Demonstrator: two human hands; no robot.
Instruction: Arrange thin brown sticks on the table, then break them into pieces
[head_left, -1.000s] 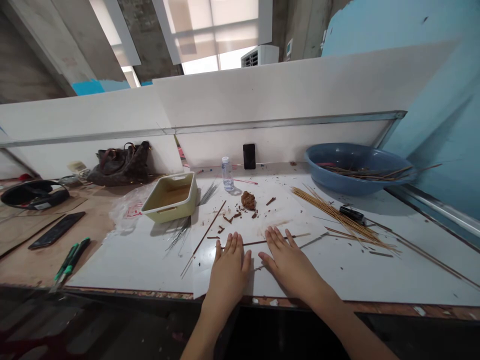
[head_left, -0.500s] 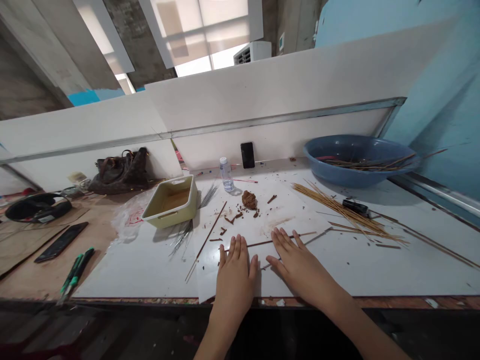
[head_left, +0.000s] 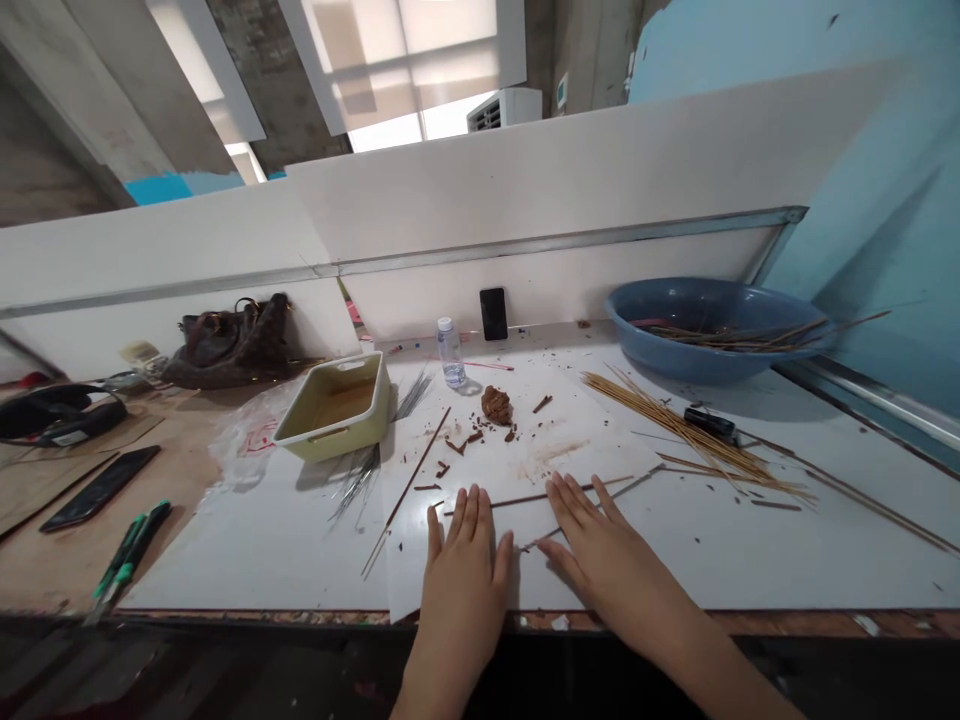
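Here's the brown-coated stick (head_left: 521,498), flat on the white sheet (head_left: 412,555), long axis running left to right, pale bare end pointing right and slightly away! Left hand (head_left: 465,565) and right hand (head_left: 600,550) lie across it, palms down, open, gripping nothing. Farther left, the plastic bag's (head_left: 238,432) red print is illegible.
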